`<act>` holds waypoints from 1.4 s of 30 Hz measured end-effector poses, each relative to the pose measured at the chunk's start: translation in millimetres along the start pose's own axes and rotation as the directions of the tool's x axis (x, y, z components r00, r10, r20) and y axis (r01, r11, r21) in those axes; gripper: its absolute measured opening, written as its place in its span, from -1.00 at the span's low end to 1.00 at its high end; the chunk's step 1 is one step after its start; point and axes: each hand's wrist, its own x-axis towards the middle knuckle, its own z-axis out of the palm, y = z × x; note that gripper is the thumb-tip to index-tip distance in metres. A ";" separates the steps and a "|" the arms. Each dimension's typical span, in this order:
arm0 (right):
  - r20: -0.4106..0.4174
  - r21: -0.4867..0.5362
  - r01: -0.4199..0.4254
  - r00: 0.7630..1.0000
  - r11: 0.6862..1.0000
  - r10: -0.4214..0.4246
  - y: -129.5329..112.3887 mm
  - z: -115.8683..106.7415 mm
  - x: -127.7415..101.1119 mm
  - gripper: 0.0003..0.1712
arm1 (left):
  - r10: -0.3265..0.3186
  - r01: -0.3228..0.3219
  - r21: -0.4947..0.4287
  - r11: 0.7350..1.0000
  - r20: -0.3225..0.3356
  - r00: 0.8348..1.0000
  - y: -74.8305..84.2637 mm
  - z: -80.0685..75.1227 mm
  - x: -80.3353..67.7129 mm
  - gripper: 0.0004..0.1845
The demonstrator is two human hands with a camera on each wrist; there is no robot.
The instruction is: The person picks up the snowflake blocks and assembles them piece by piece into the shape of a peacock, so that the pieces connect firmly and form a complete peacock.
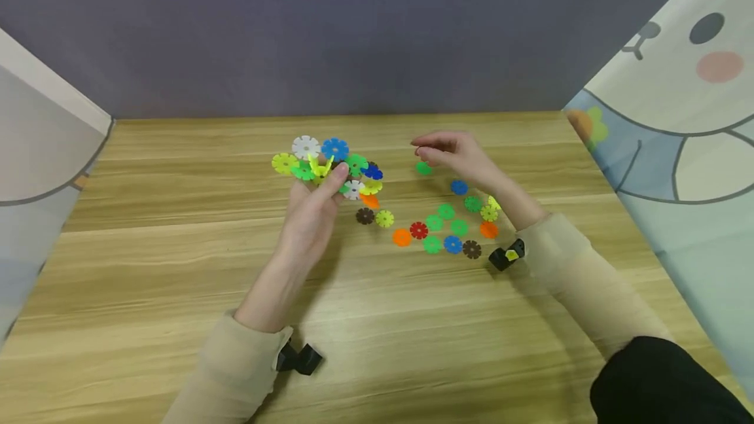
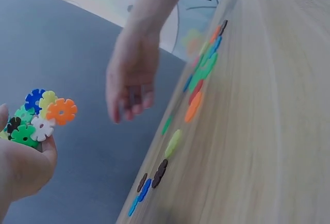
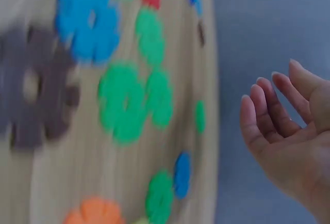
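cluster (image 1: 330, 165) of joined snowflake discs sits left of frame centre, left hand (image 1: 312, 214) grip clamped on it. right hand (image 1: 456, 152) hovers empty, fingers relaxed, above the green disc (image 1: 423, 168) on the counter (image 1: 177, 267). best pinch that disc by its rim, slot facing the cluster. right wrist view alone shows the bare palm.

The scene is evenly and softly lit, with no glare seen on the desk (image 1: 177, 267). Faint, diffuse shadows are cast beneath the forearms in the head view, which is fairly sharp at the centre, while the side panels are bent outward at the edges. The left wrist view is smeared along the desk surface. The right wrist view is heavily blurred; only the right hand (image 3: 289, 131) is rendered with moderate sharpness.
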 end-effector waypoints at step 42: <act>-0.003 0.064 -0.019 1.000 0.998 0.020 -14.2 9.5 -15.3 -0.49 | -0.009 0.007 0.115 0.993 0.020 1.000 2.4 -1.8 0.1 -0.73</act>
